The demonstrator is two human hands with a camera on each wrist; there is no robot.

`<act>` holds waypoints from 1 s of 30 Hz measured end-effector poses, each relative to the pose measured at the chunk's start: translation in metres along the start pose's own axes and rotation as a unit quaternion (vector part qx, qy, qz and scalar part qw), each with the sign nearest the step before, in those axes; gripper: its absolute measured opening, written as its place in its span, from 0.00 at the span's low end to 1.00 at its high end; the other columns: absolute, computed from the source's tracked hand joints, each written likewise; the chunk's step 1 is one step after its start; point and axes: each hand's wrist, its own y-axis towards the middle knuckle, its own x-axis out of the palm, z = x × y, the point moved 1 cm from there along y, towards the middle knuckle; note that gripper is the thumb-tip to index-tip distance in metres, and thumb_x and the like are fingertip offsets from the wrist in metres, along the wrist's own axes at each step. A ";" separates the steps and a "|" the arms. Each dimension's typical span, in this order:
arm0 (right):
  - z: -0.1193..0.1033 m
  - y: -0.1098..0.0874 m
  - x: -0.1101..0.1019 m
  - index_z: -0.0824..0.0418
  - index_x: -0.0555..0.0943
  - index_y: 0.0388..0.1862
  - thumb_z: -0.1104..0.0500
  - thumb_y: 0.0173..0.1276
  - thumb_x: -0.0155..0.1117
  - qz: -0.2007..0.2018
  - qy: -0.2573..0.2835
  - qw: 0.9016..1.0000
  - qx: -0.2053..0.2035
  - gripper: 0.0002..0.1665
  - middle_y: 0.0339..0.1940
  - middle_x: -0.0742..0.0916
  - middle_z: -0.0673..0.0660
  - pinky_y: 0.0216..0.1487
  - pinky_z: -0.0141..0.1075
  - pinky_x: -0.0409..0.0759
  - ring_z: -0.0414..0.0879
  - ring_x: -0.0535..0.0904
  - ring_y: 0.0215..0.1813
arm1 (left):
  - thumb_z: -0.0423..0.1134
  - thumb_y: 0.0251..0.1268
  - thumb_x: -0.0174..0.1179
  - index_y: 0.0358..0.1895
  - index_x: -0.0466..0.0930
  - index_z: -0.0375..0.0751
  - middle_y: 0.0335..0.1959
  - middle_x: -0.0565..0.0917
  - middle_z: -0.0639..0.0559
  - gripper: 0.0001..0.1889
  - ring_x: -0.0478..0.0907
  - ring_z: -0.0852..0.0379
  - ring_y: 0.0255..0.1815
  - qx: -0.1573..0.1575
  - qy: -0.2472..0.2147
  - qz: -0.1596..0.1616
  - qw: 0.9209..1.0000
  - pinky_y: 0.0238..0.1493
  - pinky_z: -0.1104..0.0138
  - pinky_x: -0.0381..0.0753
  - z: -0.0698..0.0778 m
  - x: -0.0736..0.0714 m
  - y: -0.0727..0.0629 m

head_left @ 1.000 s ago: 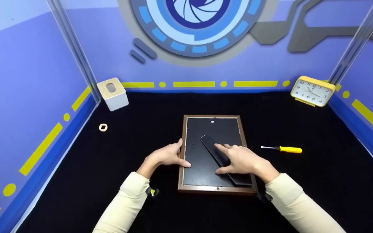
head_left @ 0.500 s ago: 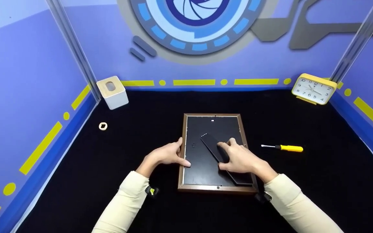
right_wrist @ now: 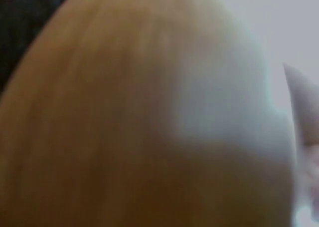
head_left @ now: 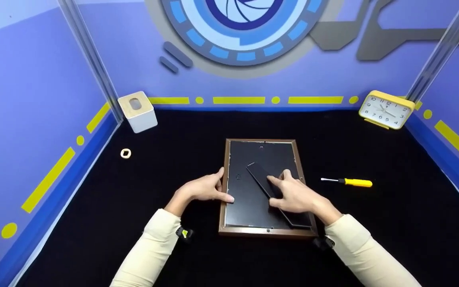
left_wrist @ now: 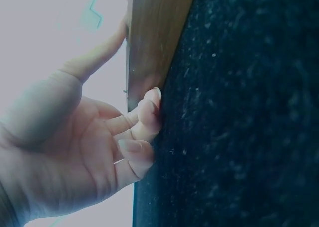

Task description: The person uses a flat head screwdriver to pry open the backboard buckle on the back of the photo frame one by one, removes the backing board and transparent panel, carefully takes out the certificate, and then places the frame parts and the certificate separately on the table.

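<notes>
A brown wooden picture frame point(head_left: 245, 230) lies face down, its black back panel point(head_left: 243, 213) upward. My left hand point(head_left: 202, 188) grips its left side, thumb over the rim. In the left wrist view, the curled fingers point(left_wrist: 134, 154) sit against the frame's outer side point(left_wrist: 152, 42), near the black cloth. My right hand point(head_left: 298, 196) holds the black stand leg point(head_left: 258, 172), which slants across the panel; thumb and index finger lie at its edges. The blurred wooden side point(right_wrist: 124, 117) fills most of the right wrist view, with part of the hand at the right edge.
A yellow-handled screwdriver point(head_left: 357, 182) lies right of the frame. At the back stand a white box with a wooden top point(head_left: 144, 122) on the left and a yellow clock point(head_left: 386, 110) on the right. A small pale ring point(head_left: 122, 154) lies at left. Printed walls enclose the black cloth.
My right hand's fingers have drawn in from a flatter, spread pose to curl about the stand leg. The left hand keeps its hold; the frame stays in place.
</notes>
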 end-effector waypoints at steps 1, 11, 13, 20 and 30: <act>0.000 0.000 0.000 0.67 0.70 0.73 0.49 0.56 0.66 0.001 0.002 1.000 0.001 0.46 0.46 0.72 0.61 0.33 0.39 0.77 0.46 0.74 0.26 | 0.58 0.55 0.73 0.78 0.37 0.26 0.33 0.81 0.52 0.64 0.77 0.59 0.30 0.002 -0.004 -0.001 1.000 0.37 0.65 0.77 -0.001 -0.001 0.000; 0.002 -0.002 -0.004 0.65 0.68 0.75 0.49 0.56 0.65 0.007 0.017 1.000 0.006 0.47 0.47 0.72 0.60 0.41 0.43 0.77 0.49 0.74 0.35 | 0.49 0.58 0.73 0.75 0.61 0.31 0.51 0.75 0.44 0.46 0.75 0.58 0.40 0.043 -0.104 0.057 0.992 0.43 0.67 0.76 0.008 -0.005 0.000; 0.003 -0.002 -0.006 0.65 0.67 0.75 0.49 0.56 0.65 0.008 0.026 1.000 0.006 0.47 0.47 0.72 0.60 0.40 0.42 0.77 0.48 0.74 0.35 | 0.42 0.59 0.73 0.74 0.60 0.28 0.47 0.79 0.44 0.44 0.76 0.59 0.33 0.050 -0.189 0.061 0.979 0.33 0.70 0.76 0.010 -0.003 0.002; 0.004 -0.002 -0.011 0.66 0.67 0.75 0.52 0.57 0.66 0.013 0.041 0.999 -0.008 0.47 0.46 0.72 0.60 0.44 0.42 0.76 0.48 0.74 0.38 | 0.27 0.65 0.64 0.79 0.33 0.29 0.30 0.81 0.48 0.51 0.78 0.60 0.22 0.044 -0.434 -0.015 0.900 0.24 0.69 0.81 0.018 0.007 0.007; 0.028 -0.005 -0.025 0.63 0.68 0.75 0.46 0.66 0.71 -0.041 0.131 0.989 -0.050 0.44 0.54 0.73 0.62 0.42 0.38 0.76 0.43 0.74 0.35 | 0.23 0.66 0.58 0.79 0.23 0.37 0.26 0.78 0.53 0.53 0.79 0.61 0.24 0.065 -0.504 -0.029 0.861 0.31 0.69 0.83 0.019 0.007 0.007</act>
